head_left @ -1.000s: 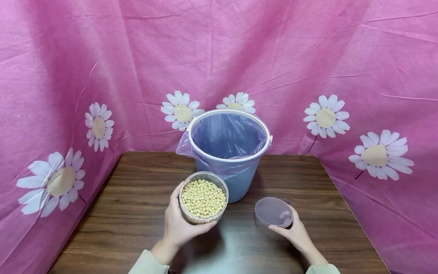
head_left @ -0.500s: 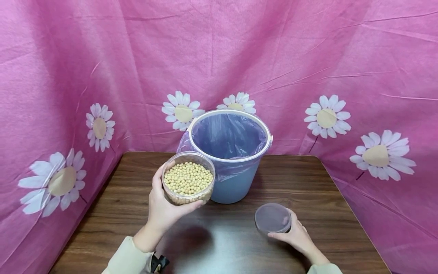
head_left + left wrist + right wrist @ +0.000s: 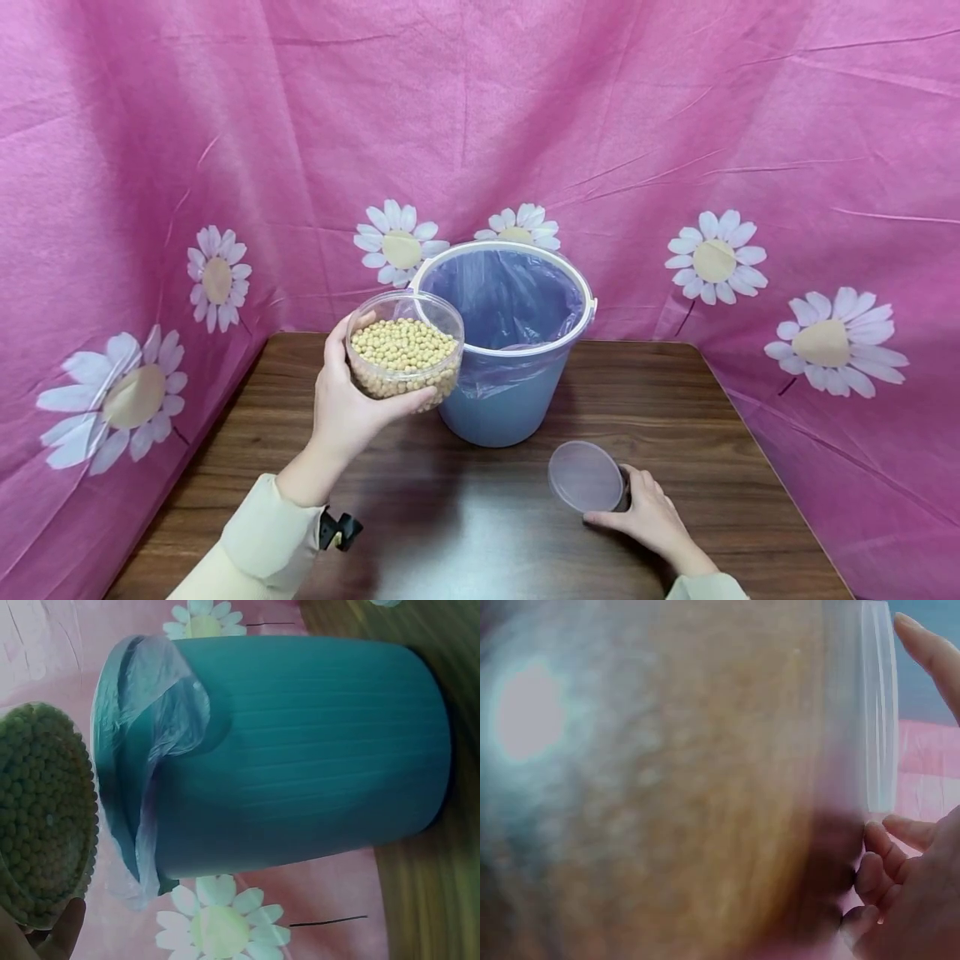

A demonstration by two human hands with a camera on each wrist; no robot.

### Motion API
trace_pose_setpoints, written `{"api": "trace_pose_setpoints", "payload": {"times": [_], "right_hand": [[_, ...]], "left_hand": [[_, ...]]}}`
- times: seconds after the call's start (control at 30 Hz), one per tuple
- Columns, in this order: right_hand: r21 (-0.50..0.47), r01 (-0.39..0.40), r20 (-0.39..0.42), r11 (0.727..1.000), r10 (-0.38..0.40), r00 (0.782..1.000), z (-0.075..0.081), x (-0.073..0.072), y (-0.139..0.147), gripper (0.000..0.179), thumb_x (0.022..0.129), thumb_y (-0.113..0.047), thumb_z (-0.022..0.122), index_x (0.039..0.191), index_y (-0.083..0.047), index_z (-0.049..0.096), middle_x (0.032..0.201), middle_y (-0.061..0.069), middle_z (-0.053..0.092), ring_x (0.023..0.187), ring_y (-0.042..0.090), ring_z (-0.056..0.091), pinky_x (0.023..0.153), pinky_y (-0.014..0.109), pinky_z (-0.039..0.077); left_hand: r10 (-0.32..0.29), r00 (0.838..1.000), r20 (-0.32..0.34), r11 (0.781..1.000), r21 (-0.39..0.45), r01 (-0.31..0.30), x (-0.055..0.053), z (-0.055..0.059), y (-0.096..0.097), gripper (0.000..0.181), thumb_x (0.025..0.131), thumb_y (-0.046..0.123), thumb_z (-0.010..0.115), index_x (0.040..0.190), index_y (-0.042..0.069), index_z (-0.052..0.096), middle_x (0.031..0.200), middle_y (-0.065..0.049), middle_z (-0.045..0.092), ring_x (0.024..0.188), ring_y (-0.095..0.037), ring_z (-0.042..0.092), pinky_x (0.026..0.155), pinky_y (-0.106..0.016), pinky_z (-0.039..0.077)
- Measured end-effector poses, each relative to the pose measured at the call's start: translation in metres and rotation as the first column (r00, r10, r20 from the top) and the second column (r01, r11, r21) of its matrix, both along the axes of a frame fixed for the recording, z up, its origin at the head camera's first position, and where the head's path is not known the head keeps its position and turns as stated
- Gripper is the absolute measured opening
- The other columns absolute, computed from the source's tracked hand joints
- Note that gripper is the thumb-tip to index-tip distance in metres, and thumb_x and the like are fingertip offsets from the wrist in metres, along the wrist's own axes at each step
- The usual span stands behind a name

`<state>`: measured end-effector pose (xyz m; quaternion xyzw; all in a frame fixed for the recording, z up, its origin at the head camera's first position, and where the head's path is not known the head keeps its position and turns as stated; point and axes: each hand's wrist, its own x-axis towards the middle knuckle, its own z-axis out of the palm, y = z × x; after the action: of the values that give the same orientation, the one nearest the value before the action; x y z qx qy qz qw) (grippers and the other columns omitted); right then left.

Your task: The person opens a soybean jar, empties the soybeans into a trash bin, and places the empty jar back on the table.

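In the head view my left hand (image 3: 352,408) grips a clear round plastic tub (image 3: 405,379) from its left side, thumb across the front. Yellow soybeans (image 3: 401,343) fill much of it. The tub is raised, tilted slightly, and overlaps the left front rim of a blue bucket (image 3: 491,408). In the left wrist view the tub's bottom (image 3: 45,817) shows beside the bucket's rim. Low over the table on the right, my right hand (image 3: 656,517) holds a translucent round lid (image 3: 587,477) by its edge. The right wrist view shows the lid (image 3: 879,712) edge-on between thumb and fingers.
A thin purple plastic bag (image 3: 495,287) lines the bucket and folds over its white rim. The bucket stands on a dark wooden table (image 3: 720,417) toward the back. Pink cloth (image 3: 600,125) with printed daisies encloses the back and both sides.
My left hand has lifted the tub up and to the left, alongside the bucket's rim. My right hand has shifted slightly down and left with the lid, which now faces me at another tilt.
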<state>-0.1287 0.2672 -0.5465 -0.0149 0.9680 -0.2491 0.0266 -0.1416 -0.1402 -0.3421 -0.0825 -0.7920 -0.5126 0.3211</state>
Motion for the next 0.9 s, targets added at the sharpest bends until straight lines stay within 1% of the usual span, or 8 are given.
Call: {"api": "trace_pose_setpoints", "payload": {"times": [0.13, 0.23, 0.33, 0.47, 0.6, 0.77, 0.83, 0.9], "right_hand": [[0.030, -0.013, 0.010, 0.999, 0.013, 1.000, -0.001, -0.002, 0.000, 0.111, 0.062, -0.065, 0.082, 0.141, 0.004, 0.044, 0.129, 0.024, 0.055, 0.118, 0.043, 0.052, 0.091, 0.060, 0.045], [0.021, -0.010, 0.009, 1.000, 0.010, 1.000, 0.000, -0.003, 0.000, 0.108, 0.065, -0.064, 0.081, 0.142, 0.003, 0.045, 0.125, 0.022, 0.057, 0.115, 0.040, 0.054, 0.090, 0.058, 0.046], [-0.016, 0.016, -0.019, 1.000, -0.016, 1.000, 0.002, -0.006, 0.000, 0.097, 0.070, -0.059, 0.080, 0.139, 0.000, 0.048, 0.111, 0.014, 0.060, 0.105, 0.032, 0.058, 0.085, 0.053, 0.047], [-0.127, 0.038, -0.072, 0.991, -0.047, 0.996, 0.013, -0.014, -0.002, 0.081, 0.079, -0.045, 0.079, 0.136, 0.004, 0.050, 0.095, 0.006, 0.056, 0.089, 0.021, 0.054, 0.079, 0.041, 0.047], [-0.242, 0.045, -0.106, 0.969, -0.073, 0.992, 0.036, -0.026, -0.003, 0.070, 0.085, -0.034, 0.077, 0.136, 0.006, 0.050, 0.094, 0.007, 0.059, 0.084, 0.013, 0.053, 0.075, 0.028, 0.046], [-0.340, 0.051, -0.180, 0.939, -0.118, 0.977, 0.076, -0.041, -0.004, 0.054, 0.092, -0.031, 0.069, 0.135, -0.002, 0.054, 0.096, 0.006, 0.065, 0.078, 0.000, 0.052, 0.069, 0.019, 0.045], [-0.379, 0.024, -0.219, 0.925, -0.115, 0.969, 0.093, -0.047, -0.004, 0.048, 0.095, -0.029, 0.066, 0.135, -0.004, 0.055, 0.095, 0.000, 0.066, 0.077, -0.004, 0.052, 0.069, 0.018, 0.046], [-0.430, -0.025, -0.263, 0.902, -0.099, 0.960, 0.109, -0.054, -0.004, 0.044, 0.097, -0.024, 0.064, 0.135, -0.005, 0.056, 0.093, -0.009, 0.067, 0.076, -0.004, 0.055, 0.068, 0.018, 0.047]], "left_hand": [[0.019, 0.998, 0.057, 0.999, -0.027, -0.018, -0.007, 0.011, -0.002, 0.112, 0.050, 0.023, 0.099, 0.144, 0.016, 0.039, 0.141, 0.001, 0.056, 0.129, -0.014, 0.051, 0.106, -0.030, 0.039], [0.029, 0.996, 0.090, 0.999, -0.045, -0.025, -0.011, 0.020, -0.003, 0.112, 0.051, 0.025, 0.099, 0.145, 0.018, 0.039, 0.141, 0.002, 0.056, 0.129, -0.017, 0.052, 0.106, -0.038, 0.040], [0.033, 0.994, 0.109, 0.998, -0.060, -0.026, -0.014, 0.028, -0.005, 0.111, 0.052, 0.027, 0.099, 0.145, 0.020, 0.038, 0.140, 0.005, 0.056, 0.128, -0.017, 0.052, 0.106, -0.040, 0.040], [0.045, 0.992, 0.120, 0.995, -0.092, -0.034, -0.018, 0.037, -0.006, 0.112, 0.051, 0.030, 0.099, 0.145, 0.021, 0.038, 0.140, 0.007, 0.056, 0.126, -0.017, 0.053, 0.105, -0.041, 0.042], [0.062, 0.991, 0.118, 0.990, -0.134, -0.046, -0.021, 0.042, -0.009, 0.115, 0.050, 0.033, 0.099, 0.146, 0.021, 0.036, 0.141, 0.007, 0.055, 0.126, -0.018, 0.054, 0.104, -0.043, 0.043], [0.062, 0.990, 0.128, 0.987, -0.157, -0.041, -0.024, 0.049, -0.010, 0.117, 0.050, 0.037, 0.098, 0.147, 0.021, 0.036, 0.140, 0.005, 0.056, 0.124, -0.020, 0.054, 0.103, -0.045, 0.044], [0.064, 0.988, 0.138, 0.985, -0.166, -0.041, -0.025, 0.052, -0.011, 0.118, 0.051, 0.039, 0.098, 0.148, 0.020, 0.035, 0.140, 0.001, 0.056, 0.124, -0.021, 0.054, 0.103, -0.046, 0.044], [0.067, 0.987, 0.145, 0.983, -0.178, -0.041, -0.027, 0.055, -0.011, 0.119, 0.051, 0.040, 0.098, 0.149, 0.018, 0.034, 0.140, -0.002, 0.055, 0.125, -0.023, 0.054, 0.104, -0.047, 0.044]]}}
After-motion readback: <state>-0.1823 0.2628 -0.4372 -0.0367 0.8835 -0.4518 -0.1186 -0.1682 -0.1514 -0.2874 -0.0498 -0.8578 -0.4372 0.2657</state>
